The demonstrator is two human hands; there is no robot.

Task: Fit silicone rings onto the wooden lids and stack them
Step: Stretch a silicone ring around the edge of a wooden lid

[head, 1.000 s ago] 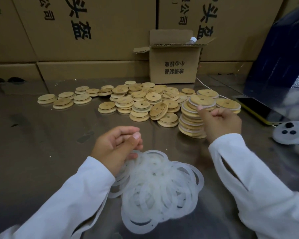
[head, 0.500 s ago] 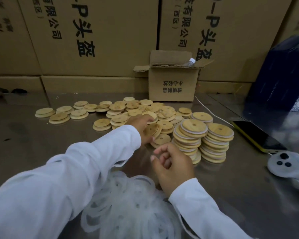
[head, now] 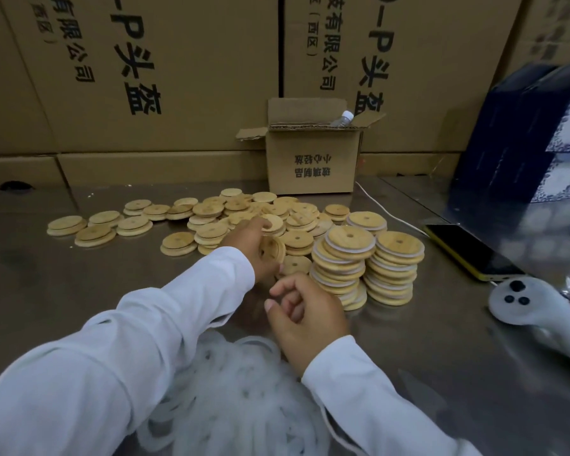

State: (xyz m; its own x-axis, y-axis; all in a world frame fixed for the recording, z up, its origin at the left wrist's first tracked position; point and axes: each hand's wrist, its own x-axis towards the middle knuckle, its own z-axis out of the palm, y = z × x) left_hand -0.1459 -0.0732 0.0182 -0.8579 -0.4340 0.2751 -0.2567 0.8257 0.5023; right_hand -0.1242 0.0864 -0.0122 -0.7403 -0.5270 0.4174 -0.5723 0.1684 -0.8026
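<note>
Left hand (head: pixel 255 246): reaches far over the table, fingers wrapped on one wooden lid (head: pixel 273 250), tilted up on edge at the near rim of the loose lids (head: pixel 211 222).
Right hand (head: pixel 305 319): loosely curled just near of that lid; whether it pinches a ring, I cannot tell.
Silicone rings (head: pixel 231 396): heaped nearest, under both sleeves.
Key relation: the held lid sits just far-left of the right hand.
Finished stacks (head: pixel 366 268): right of both hands.

- Left hand (head: pixel 255 246) gripped a tilted wooden lid (head: pixel 274 250) at frame centre.
- Right hand (head: pixel 305 319) hovered loosely curled above silicone rings (head: pixel 237 396).
- Two lid stacks (head: pixel 366 268) stood centre-right.
</note>
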